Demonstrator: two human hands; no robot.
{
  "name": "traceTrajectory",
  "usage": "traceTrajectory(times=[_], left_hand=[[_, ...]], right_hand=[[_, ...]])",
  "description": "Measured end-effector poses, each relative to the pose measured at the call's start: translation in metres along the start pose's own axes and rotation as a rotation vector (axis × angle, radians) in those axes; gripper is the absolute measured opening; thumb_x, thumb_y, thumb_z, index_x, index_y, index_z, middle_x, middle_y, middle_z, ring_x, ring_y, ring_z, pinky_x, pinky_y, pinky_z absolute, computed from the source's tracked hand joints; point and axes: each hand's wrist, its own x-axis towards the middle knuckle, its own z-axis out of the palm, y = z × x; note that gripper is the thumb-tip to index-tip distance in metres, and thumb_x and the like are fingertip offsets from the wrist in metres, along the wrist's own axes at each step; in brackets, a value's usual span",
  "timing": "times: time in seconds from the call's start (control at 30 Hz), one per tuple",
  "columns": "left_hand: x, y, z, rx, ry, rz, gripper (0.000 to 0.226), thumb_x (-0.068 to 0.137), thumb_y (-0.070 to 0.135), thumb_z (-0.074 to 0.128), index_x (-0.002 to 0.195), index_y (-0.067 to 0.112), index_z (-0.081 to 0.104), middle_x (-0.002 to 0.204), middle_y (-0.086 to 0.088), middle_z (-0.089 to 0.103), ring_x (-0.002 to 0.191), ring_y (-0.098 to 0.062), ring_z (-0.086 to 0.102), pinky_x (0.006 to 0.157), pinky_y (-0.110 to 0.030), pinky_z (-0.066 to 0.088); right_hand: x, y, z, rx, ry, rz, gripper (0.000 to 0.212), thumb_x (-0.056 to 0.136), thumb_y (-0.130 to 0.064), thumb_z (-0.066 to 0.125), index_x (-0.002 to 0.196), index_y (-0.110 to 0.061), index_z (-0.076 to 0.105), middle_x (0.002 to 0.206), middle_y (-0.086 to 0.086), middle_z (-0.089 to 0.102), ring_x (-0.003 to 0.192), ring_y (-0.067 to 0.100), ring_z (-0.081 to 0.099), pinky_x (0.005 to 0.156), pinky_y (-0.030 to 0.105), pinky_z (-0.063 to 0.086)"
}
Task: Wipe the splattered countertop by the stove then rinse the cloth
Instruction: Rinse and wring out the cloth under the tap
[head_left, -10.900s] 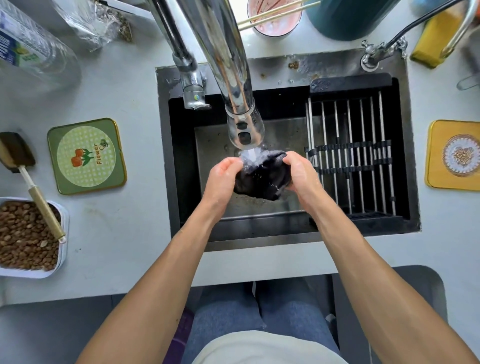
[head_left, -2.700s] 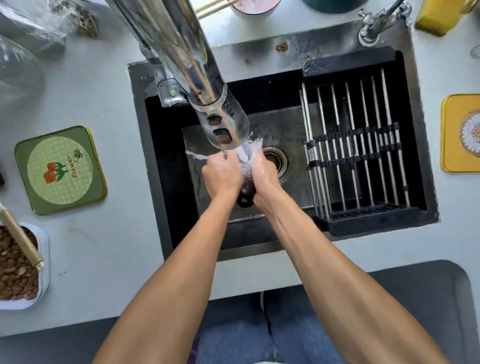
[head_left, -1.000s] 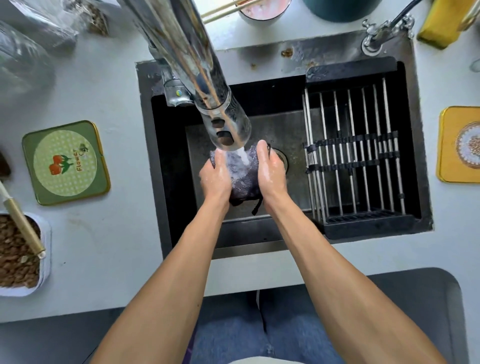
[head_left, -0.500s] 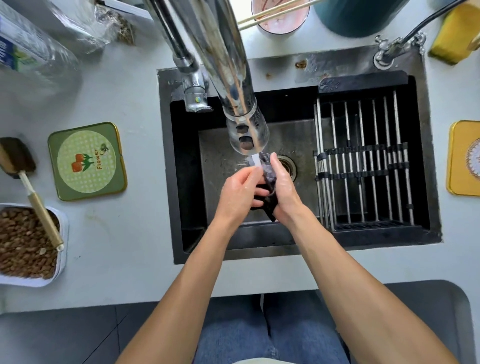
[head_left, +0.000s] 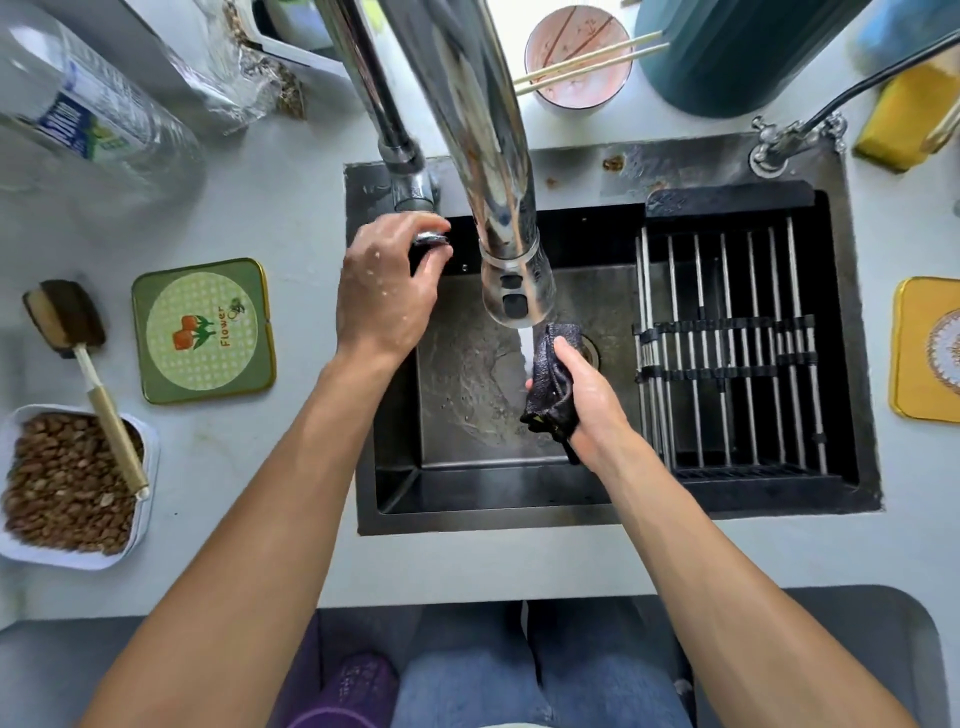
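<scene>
Leaving the dark wet cloth (head_left: 551, 384) to the right hand (head_left: 587, 397), which grasps it bunched under the chrome spout (head_left: 511, 280), the left hand (head_left: 387, 291) has shifted to the tap handle (head_left: 431, 239), fingers curled round it: rinsing looks nearly finished. Left of the spout, a green square tin (head_left: 202, 330) reads "Flower".

A sink (head_left: 613, 156) sits set into the table (head_left: 260, 545), a rack (head_left: 727, 343) in its right half. Left of the sink lie a coaster (head_left: 202, 330), a brush (head_left: 83, 364) and a tray of nuts (head_left: 72, 488). Behind the sink stands a bowl (head_left: 576, 57) with chopsticks (head_left: 587, 62) across it. Right of the sink lies a second coaster (head_left: 930, 348).
</scene>
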Motion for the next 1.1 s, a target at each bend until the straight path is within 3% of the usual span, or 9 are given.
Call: traceTrajectory(times=[0.13, 0.3, 0.4, 0.6, 0.67, 0.77, 0.87, 0.97, 1.1], left_hand=[[0.006, 0.013, -0.005, -0.082, 0.042, 0.050, 0.014, 0.092, 0.012, 0.060, 0.080, 0.013, 0.066, 0.078, 0.000, 0.061, 0.074, -0.001, 0.040, 0.067, -0.017, 0.026], [0.028, 0.022, -0.014, -0.106, -0.028, 0.003, 0.017, 0.090, 0.013, 0.057, 0.080, 0.027, 0.056, 0.071, 0.014, 0.052, 0.053, -0.005, 0.041, 0.059, 0.003, 0.033], [0.027, 0.017, -0.015, -0.121, -0.051, -0.017, 0.013, 0.093, 0.015, 0.060, 0.083, 0.022, 0.066, 0.074, 0.017, 0.053, 0.063, 0.019, 0.055, 0.061, 0.004, 0.034], [-0.005, 0.009, 0.003, -0.177, 0.150, -0.192, 0.034, 0.094, 0.033, 0.072, 0.125, 0.020, 0.067, 0.120, -0.002, 0.067, 0.104, -0.011, 0.063, 0.097, -0.017, 0.051], [-0.040, 0.011, 0.016, -0.299, 0.200, -0.353, 0.039, 0.093, 0.037, 0.071, 0.129, 0.026, 0.063, 0.117, 0.003, 0.065, 0.101, -0.008, 0.064, 0.090, -0.018, 0.054], [-0.084, 0.012, 0.041, -0.563, -0.221, -0.590, 0.056, 0.091, 0.046, 0.080, 0.140, 0.028, 0.060, 0.125, 0.003, 0.070, 0.110, -0.007, 0.068, 0.089, -0.021, 0.055], [-0.100, 0.011, 0.057, -0.791, -0.721, -0.635, 0.059, 0.088, 0.053, 0.082, 0.141, 0.035, 0.062, 0.134, 0.009, 0.073, 0.125, -0.010, 0.070, 0.101, -0.027, 0.056], [-0.097, 0.006, 0.060, -0.850, -0.865, -0.662, 0.043, 0.090, 0.036, 0.084, 0.129, 0.026, 0.069, 0.123, -0.004, 0.079, 0.120, -0.027, 0.075, 0.107, -0.047, 0.060], [-0.084, -0.001, 0.051, -0.878, -1.031, -0.708, 0.025, 0.092, 0.005, 0.068, 0.117, 0.007, 0.067, 0.103, -0.013, 0.076, 0.098, -0.030, 0.074, 0.096, -0.051, 0.061]], right_hand=[[-0.004, -0.001, 0.002, -0.035, -0.008, -0.014, 0.050, 0.102, -0.041, 0.065, 0.132, -0.001, 0.065, 0.099, 0.013, 0.071, 0.076, 0.019, 0.070, 0.079, 0.037, 0.057], [-0.009, -0.001, 0.002, -0.046, 0.005, -0.010, 0.054, 0.102, -0.040, 0.065, 0.136, 0.001, 0.062, 0.101, 0.015, 0.069, 0.076, 0.019, 0.071, 0.074, 0.033, 0.060], [-0.011, 0.000, 0.005, -0.010, 0.003, 0.006, 0.052, 0.102, -0.040, 0.065, 0.137, -0.001, 0.061, 0.101, 0.014, 0.068, 0.077, 0.020, 0.071, 0.080, 0.038, 0.059], [-0.021, -0.004, 0.017, 0.071, -0.009, -0.007, 0.041, 0.105, -0.032, 0.063, 0.137, -0.006, 0.060, 0.111, 0.013, 0.068, 0.091, 0.024, 0.070, 0.088, 0.041, 0.061], [-0.028, -0.006, 0.021, 0.076, -0.035, -0.029, 0.035, 0.105, -0.026, 0.063, 0.133, -0.006, 0.061, 0.110, 0.012, 0.069, 0.093, 0.025, 0.069, 0.093, 0.044, 0.060], [-0.040, -0.009, 0.027, 0.086, -0.082, -0.071, 0.026, 0.103, -0.019, 0.066, 0.125, -0.005, 0.065, 0.105, 0.012, 0.077, 0.093, 0.025, 0.076, 0.081, 0.040, 0.066], [-0.052, -0.011, 0.028, 0.056, -0.101, -0.043, 0.034, 0.101, -0.023, 0.070, 0.128, -0.003, 0.069, 0.123, 0.020, 0.075, 0.115, 0.031, 0.074, 0.096, 0.044, 0.063], [-0.064, -0.018, 0.022, -0.107, -0.205, -0.031, 0.031, 0.104, -0.037, 0.062, 0.119, -0.015, 0.078, 0.123, 0.013, 0.077, 0.113, 0.020, 0.075, 0.093, 0.039, 0.063], [-0.070, -0.034, 0.002, -0.845, -0.129, -0.279, 0.045, 0.095, -0.051, 0.053, 0.108, -0.013, 0.075, 0.106, 0.005, 0.080, 0.107, 0.022, 0.074, 0.097, 0.048, 0.059]])
